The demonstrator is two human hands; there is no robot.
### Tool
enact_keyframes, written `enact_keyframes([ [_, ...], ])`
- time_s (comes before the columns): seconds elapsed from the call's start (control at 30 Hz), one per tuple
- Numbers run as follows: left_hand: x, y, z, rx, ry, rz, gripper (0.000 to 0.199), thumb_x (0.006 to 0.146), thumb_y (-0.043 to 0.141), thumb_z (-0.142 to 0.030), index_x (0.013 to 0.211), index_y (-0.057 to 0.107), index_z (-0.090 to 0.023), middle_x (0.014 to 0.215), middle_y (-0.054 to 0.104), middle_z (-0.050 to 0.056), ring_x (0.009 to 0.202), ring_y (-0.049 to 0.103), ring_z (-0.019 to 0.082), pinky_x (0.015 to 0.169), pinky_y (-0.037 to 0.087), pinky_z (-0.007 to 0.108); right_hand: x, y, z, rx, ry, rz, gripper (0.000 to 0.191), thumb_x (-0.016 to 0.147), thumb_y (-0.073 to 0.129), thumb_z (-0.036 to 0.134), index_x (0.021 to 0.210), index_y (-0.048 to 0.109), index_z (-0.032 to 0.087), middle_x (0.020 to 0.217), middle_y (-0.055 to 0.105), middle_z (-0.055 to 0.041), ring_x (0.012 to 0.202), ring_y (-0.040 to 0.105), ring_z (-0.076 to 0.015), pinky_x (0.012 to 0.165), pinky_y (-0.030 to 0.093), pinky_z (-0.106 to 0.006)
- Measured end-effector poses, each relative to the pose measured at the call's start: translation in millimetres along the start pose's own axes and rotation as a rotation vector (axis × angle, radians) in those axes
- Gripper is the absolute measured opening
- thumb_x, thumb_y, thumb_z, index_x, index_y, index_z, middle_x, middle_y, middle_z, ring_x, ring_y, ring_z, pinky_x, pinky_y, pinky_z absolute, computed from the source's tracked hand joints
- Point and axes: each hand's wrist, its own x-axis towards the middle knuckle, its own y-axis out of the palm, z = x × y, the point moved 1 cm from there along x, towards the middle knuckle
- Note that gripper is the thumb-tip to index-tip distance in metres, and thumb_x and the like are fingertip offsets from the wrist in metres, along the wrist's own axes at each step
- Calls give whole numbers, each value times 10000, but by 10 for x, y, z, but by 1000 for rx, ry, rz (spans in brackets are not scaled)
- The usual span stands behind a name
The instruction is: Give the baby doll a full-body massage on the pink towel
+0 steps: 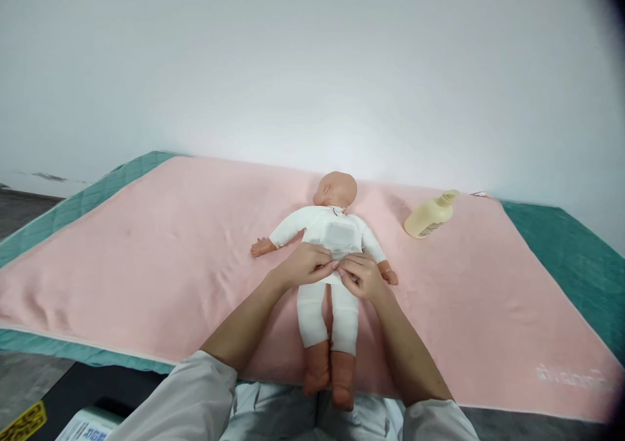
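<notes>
Pinching hands: left hand [305, 263] and right hand [362, 275], fingertips closed on white cloth [333, 278] at waist.
Baby doll [318, 222]: lengthwise beneath both, head away, feet toward the wearer.

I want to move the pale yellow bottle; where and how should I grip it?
Probably around the lower body of the bottle, the right hand coming from the near left: the body is broad below a narrow neck, and the spout points away to the right.
</notes>
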Motion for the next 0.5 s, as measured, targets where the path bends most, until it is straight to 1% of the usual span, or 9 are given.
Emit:
enact_keyframes([
  [0.07,-5,18,11,2,0,13,474,978,372,-343,554,496,-172,530,487,9,505,439,119,547,341,287,7,8,-6,-21,-5,26,300,889,422,181,612,523,235,524,522,15,499,473,-144,533,385,-291],
  [0.17,-14,42,37,9,-4,16,468,969,384,-331,547,509,-174,532,510,18,505,452,125,553,355,291,5,5,-38,-26,-10,33,286,866,451,155,591,478,230,503,489,32,472,433,-128,512,333,-280],
  [0.3,-7,78,69,32,-1,15,447,953,404,-306,538,500,-169,533,514,6,502,449,112,548,342,276,-1,8,-83,-34,71,100,293,845,478,155,562,452,224,499,489,36,462,407,-115,498,291,-270],
  [0.4,11,96,86,27,-28,28,449,942,416,-313,522,482,-167,518,495,-6,494,435,100,527,320,260,2,9,-93,-50,138,157,283,813,493,147,543,453,218,501,506,33,466,400,-112,496,272,-265],
  [0.5,23,98,96,2,-62,39,456,937,428,-326,518,504,-161,513,501,-9,495,449,93,522,323,243,6,10,-90,-49,172,175,263,791,507,136,542,468,214,504,517,36,469,400,-110,498,264,-265],
])
